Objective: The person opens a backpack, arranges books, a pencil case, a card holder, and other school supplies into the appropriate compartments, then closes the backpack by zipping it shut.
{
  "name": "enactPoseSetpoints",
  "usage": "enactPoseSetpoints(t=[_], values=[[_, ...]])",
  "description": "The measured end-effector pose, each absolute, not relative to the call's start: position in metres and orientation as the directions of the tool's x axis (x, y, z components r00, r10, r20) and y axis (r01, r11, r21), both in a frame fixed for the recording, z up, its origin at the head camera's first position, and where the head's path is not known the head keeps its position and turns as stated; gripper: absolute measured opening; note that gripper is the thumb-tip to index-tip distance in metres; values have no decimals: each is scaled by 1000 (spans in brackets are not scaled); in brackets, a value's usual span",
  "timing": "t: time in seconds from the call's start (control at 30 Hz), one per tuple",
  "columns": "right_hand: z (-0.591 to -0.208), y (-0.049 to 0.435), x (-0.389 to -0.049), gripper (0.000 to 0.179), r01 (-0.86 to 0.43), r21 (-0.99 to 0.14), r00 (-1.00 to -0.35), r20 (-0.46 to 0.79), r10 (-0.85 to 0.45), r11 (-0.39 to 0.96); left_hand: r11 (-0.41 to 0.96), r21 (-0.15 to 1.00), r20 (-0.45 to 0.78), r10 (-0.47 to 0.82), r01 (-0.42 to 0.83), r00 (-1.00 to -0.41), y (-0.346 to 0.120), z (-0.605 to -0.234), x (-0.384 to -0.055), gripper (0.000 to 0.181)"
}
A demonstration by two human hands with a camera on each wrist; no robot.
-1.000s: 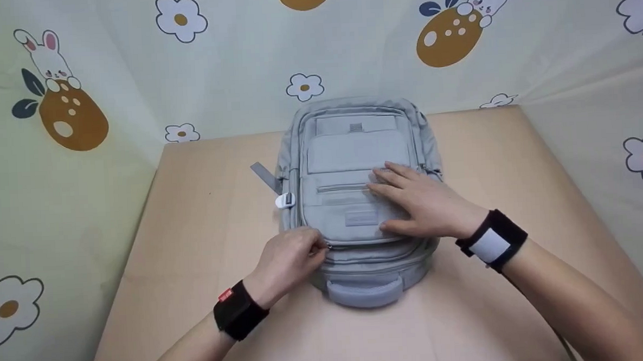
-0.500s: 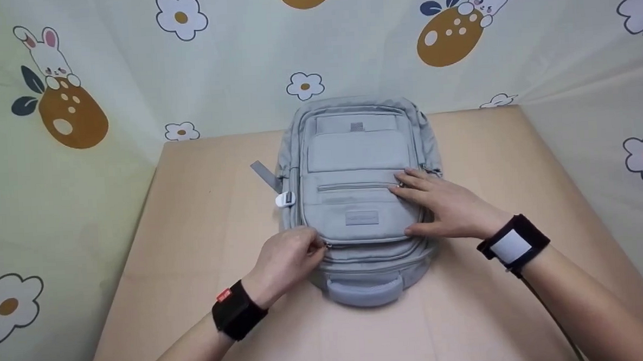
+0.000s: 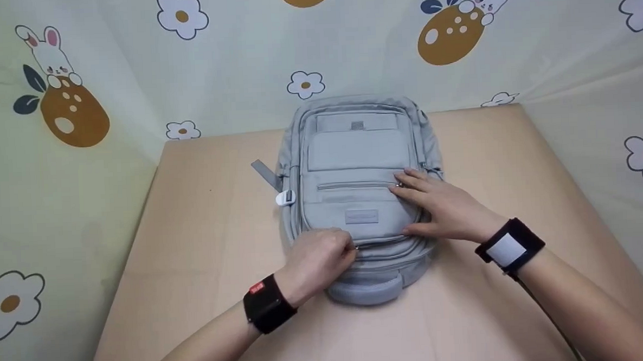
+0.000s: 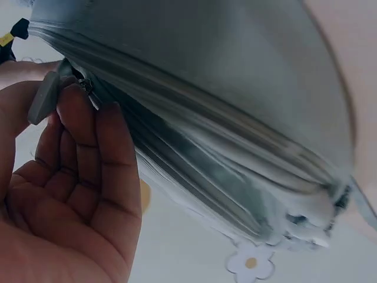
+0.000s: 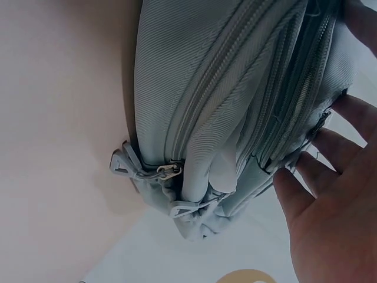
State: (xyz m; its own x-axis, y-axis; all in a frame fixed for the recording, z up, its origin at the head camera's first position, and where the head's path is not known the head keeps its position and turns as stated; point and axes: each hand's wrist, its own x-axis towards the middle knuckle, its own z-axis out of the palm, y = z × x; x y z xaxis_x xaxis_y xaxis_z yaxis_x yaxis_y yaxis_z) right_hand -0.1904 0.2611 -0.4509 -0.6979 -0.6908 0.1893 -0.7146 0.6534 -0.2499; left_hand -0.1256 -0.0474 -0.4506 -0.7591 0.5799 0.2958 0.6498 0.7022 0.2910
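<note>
A grey backpack (image 3: 358, 149) lies front side up, its padded handle (image 3: 365, 292) toward the person. Near that lower end, my left hand (image 3: 317, 259) pinches a zipper pull (image 4: 44, 99) between thumb and curled fingers. In the left wrist view, the compartment's zipper (image 4: 194, 168) gapes beyond the pull. My right hand (image 3: 447, 205) rests on the bag's right front with fingers spread and fairly straight, fingertips by the small front-pocket zipper (image 3: 354, 185). The right wrist view shows the right fingers (image 5: 344, 147) along the bag's edge, beside parted zipper teeth (image 5: 306, 88).
The bag lies on a light brown tabletop (image 3: 220, 217), against a patterned cloth backdrop (image 3: 240, 59). A strap end (image 3: 266, 175) and a white buckle (image 3: 286, 198) stick out at its left side. Two more zipper pulls (image 5: 126, 162) hang at the bag's side in the right wrist view.
My left hand has moved right along the lower seam with the zipper pull. My right hand slid right toward the bag's edge, then stayed there. The bag keeps its place.
</note>
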Motion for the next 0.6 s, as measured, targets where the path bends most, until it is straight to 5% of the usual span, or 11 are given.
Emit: enactPoseSetpoints(t=[0.37,0.6], values=[[-452,259,-188,81,-691,-260,-720,166,-674,675,641,248,321,653,727,-686,-27,-451,-129,13],[-452,261,-188,82,-696,-255,-716,169,-678,671,595,83,465,687,800,-559,-64,-452,-139,10]])
